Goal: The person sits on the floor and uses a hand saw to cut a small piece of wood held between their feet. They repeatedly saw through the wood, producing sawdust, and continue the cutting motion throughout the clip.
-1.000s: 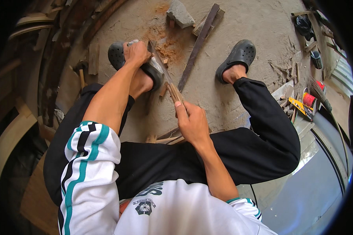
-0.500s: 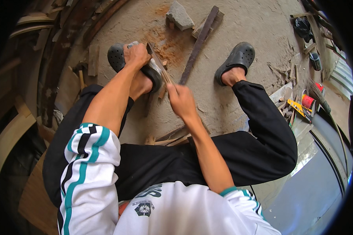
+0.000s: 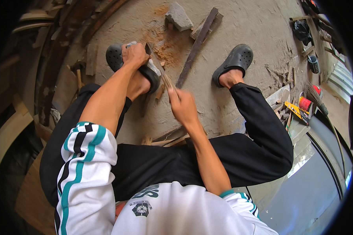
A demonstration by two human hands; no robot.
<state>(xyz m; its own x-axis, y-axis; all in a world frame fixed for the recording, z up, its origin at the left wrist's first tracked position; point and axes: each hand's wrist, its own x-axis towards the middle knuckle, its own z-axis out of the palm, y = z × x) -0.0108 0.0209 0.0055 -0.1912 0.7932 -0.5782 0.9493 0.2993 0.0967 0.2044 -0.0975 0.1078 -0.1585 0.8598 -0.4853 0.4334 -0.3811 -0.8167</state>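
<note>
Right hand (image 3: 183,105) grips a file (image 3: 161,72) (blurred); left hand (image 3: 135,54) steadies its tip.

Head-worn fisheye view, looking steeply down from above the seated person's chest onto the concrete floor (image 3: 239,23) between the feet. The forearms are entering from the lower edge; the left hand (image 3: 135,55) and right hand (image 3: 183,105) are lying close, near centre. Straight edges are bending toward the dark circular rim.
</note>
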